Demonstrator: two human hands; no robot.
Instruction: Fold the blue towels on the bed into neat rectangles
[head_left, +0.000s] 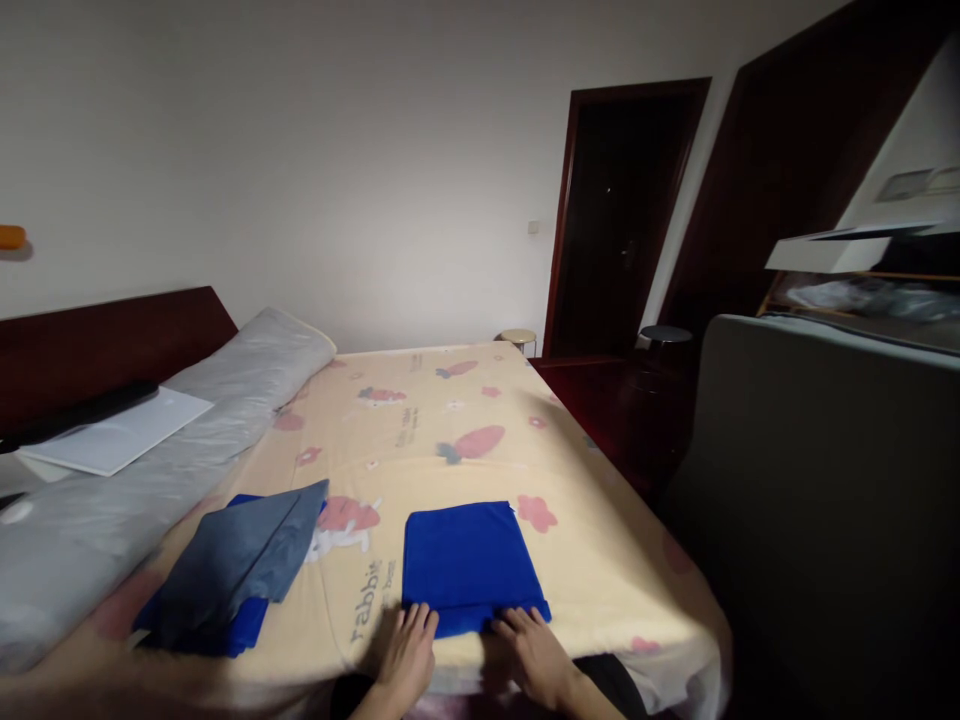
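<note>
A blue cloth (469, 560), folded into a rough square, lies flat on the bed's near edge. A narrow folded strip runs along its side closest to me. At that strip's left end, my left hand (409, 650) has its fingers bent over the cloth. My right hand (536, 655) grips the strip toward its right end, fingers curled on top. Both thumbs are mostly hidden. To the left, a grey-blue cloth (240, 550) rests loosely folded on another blue cloth (247, 627).
The bed (420, 400) has a pale yellow sheet printed with carrots and rabbits. A grey rolled bedding piece (225, 410) and a white flat laptop-like object (124, 430) are at left. Two stools (517, 337) stand beyond; a dark panel (817, 500) rises at right.
</note>
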